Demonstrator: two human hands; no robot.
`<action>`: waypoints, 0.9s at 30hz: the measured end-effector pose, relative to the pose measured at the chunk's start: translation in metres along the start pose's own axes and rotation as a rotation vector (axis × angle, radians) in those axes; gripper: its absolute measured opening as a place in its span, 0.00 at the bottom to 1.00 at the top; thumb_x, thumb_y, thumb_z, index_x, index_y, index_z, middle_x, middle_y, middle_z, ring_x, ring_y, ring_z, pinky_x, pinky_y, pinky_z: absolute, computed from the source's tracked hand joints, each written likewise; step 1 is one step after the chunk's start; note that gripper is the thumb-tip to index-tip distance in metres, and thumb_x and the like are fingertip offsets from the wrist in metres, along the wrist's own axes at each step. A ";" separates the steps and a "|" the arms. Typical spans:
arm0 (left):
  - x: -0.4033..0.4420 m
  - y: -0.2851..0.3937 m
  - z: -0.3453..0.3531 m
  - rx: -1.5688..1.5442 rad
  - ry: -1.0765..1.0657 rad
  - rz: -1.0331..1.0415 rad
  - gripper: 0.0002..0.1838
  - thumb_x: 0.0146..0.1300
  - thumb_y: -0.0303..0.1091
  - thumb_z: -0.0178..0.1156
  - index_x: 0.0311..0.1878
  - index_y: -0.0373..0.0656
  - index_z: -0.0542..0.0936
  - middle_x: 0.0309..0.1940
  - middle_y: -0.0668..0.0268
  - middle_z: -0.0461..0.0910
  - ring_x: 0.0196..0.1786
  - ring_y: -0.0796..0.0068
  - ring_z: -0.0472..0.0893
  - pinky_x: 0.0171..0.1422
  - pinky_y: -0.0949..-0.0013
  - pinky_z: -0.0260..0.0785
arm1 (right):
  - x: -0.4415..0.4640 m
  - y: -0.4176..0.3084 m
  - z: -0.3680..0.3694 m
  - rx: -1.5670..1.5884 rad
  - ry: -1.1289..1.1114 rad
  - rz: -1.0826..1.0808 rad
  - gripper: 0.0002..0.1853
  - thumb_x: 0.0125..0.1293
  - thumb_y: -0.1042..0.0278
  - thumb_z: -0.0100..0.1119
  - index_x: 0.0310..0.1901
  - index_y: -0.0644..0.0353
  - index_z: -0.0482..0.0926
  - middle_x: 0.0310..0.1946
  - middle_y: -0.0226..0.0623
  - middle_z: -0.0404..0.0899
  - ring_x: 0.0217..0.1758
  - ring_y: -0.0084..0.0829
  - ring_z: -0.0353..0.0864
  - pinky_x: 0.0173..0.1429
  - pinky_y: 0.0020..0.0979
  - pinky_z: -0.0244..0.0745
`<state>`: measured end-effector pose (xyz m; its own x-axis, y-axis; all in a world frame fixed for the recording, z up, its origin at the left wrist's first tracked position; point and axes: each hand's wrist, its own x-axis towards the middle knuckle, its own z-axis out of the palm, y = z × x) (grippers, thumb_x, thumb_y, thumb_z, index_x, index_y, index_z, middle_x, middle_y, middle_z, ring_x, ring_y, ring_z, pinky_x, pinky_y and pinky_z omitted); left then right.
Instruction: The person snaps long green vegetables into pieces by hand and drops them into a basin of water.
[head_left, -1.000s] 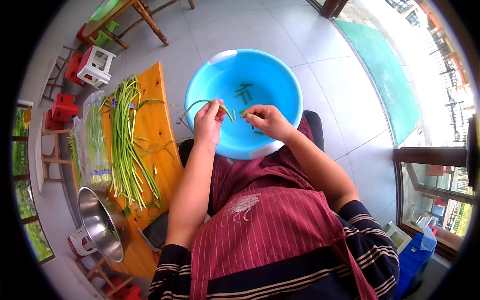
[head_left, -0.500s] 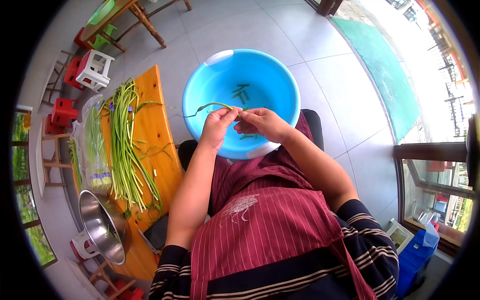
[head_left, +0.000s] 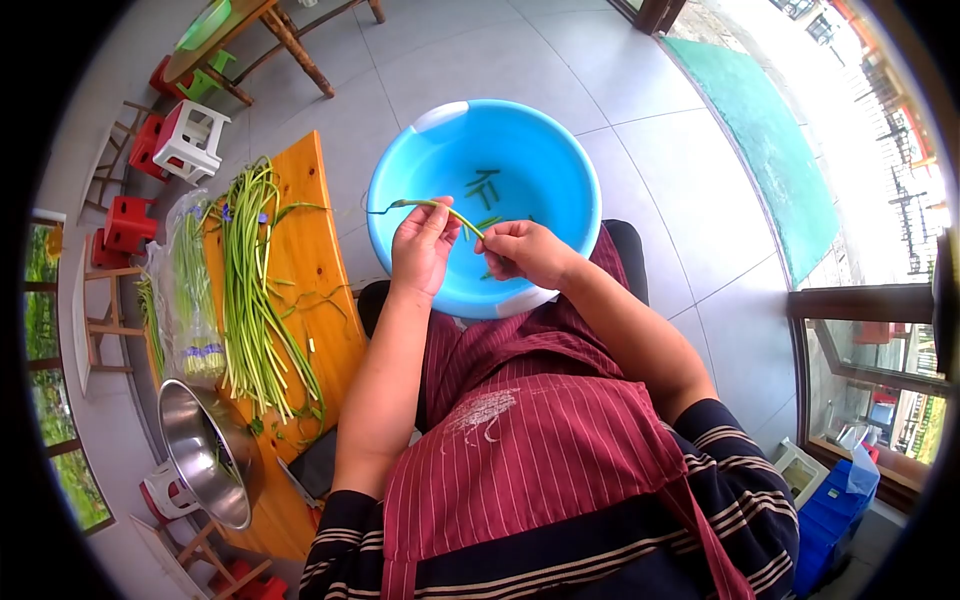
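Over the light blue basin (head_left: pixel 575 165), my left hand (head_left: pixel 422 250) pinches a thin green garlic scape (head_left: pixel 463 217) partway along it. The scape's narrow dark tip sticks out to the left, beyond my fingers. My right hand (head_left: pixel 532 252) has its fingers closed on the other end of the stem. Several short cut pieces (head_left: pixel 482 188) lie at the bottom of the basin, some partly hidden by my hands. To the left, a loose heap of long garlic scapes (head_left: pixel 250 290) lies on the wooden bench (head_left: pixel 300 190).
A plastic-wrapped bunch of scapes (head_left: pixel 192 300) lies along the bench's far side. A tilted steel bowl (head_left: pixel 205 455) stands near it with dark green bits inside. White and red stools (head_left: pixel 190 140) are at upper left, a blue crate (head_left: pixel 830 525) at lower right.
My left hand has shifted slightly up and left along the scape. My right hand has moved a little right and down, so more stem shows between them.
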<state>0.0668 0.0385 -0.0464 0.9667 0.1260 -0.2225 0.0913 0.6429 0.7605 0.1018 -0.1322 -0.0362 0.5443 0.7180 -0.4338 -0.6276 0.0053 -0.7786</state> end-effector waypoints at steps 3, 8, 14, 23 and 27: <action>-0.003 -0.004 0.007 0.178 -0.038 0.159 0.06 0.58 0.29 0.56 0.39 0.39 0.76 0.30 0.69 0.75 0.35 0.81 0.74 0.41 0.78 0.65 | 0.004 0.002 -0.002 -0.192 0.089 -0.048 0.11 0.62 0.64 0.48 0.33 0.63 0.74 0.19 0.27 0.69 0.22 0.19 0.68 0.30 0.21 0.66; -0.014 -0.002 0.023 1.104 -0.333 0.771 0.05 0.54 0.25 0.58 0.35 0.41 0.77 0.29 0.65 0.74 0.36 0.74 0.75 0.43 0.75 0.67 | 0.011 0.004 -0.004 -0.288 0.224 -0.075 0.10 0.58 0.67 0.49 0.29 0.65 0.75 0.19 0.30 0.71 0.21 0.19 0.68 0.26 0.20 0.66; -0.010 -0.009 0.019 0.844 -0.174 0.616 0.03 0.55 0.27 0.57 0.33 0.42 0.76 0.29 0.66 0.75 0.33 0.74 0.74 0.41 0.74 0.65 | 0.003 0.007 -0.005 -0.228 0.208 -0.104 0.10 0.59 0.66 0.50 0.31 0.66 0.75 0.19 0.29 0.70 0.21 0.19 0.68 0.26 0.21 0.64; 0.008 -0.004 -0.014 -0.264 0.135 -0.081 0.04 0.60 0.31 0.53 0.35 0.41 0.74 0.29 0.66 0.75 0.33 0.76 0.73 0.41 0.73 0.65 | -0.008 0.008 0.002 -0.471 -0.119 -0.497 0.07 0.62 0.70 0.47 0.33 0.62 0.75 0.23 0.27 0.71 0.26 0.17 0.68 0.34 0.20 0.67; 0.004 -0.002 -0.008 -0.142 0.063 -0.061 0.05 0.60 0.31 0.52 0.36 0.40 0.73 0.30 0.66 0.75 0.33 0.76 0.74 0.42 0.73 0.67 | -0.012 0.009 0.011 -0.354 0.048 -0.498 0.07 0.62 0.73 0.47 0.37 0.62 0.75 0.26 0.27 0.72 0.28 0.16 0.68 0.35 0.19 0.67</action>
<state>0.0684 0.0438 -0.0540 0.9433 0.1274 -0.3067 0.1105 0.7505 0.6516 0.0839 -0.1330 -0.0330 0.7541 0.6567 0.0073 -0.0731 0.0949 -0.9928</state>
